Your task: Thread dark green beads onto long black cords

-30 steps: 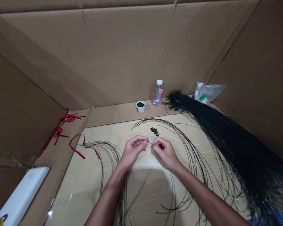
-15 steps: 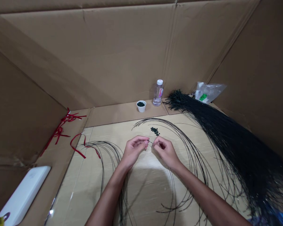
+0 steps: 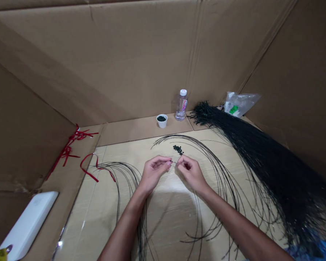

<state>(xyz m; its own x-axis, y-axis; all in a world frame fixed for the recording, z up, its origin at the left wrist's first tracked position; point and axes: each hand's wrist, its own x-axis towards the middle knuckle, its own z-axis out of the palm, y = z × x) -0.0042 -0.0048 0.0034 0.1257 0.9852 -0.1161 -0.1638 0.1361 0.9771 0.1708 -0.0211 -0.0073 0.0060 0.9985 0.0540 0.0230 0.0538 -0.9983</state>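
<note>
Above the middle of the table, my left hand (image 3: 157,172) and my right hand (image 3: 191,170) face each other, fingertips a short gap apart. Thumb and forefinger of my right hand pinch a thin black cord (image 3: 175,162), whose end spans the gap. My left hand is closed in a pinch too, on something small and dark at its fingertips, too tiny to name. Just beyond the hands lies a little pile of dark green beads (image 3: 178,149). A loose bundle of black cords (image 3: 206,150) arcs behind and right of my right hand.
At the back stand a white cup (image 3: 162,123) of dark beads and a plastic bottle (image 3: 180,107). A thick black cord bundle (image 3: 260,152) fills the right side, near a clear bag (image 3: 243,103). Leftward lie red ribbons (image 3: 89,170), more cords (image 3: 125,168) and a white slab (image 3: 29,224). Cardboard walls surround the table.
The view has shifted slightly. Both hands keep their pinch in nearly the same place, with the cord between the fingertips at a slightly different angle.
</note>
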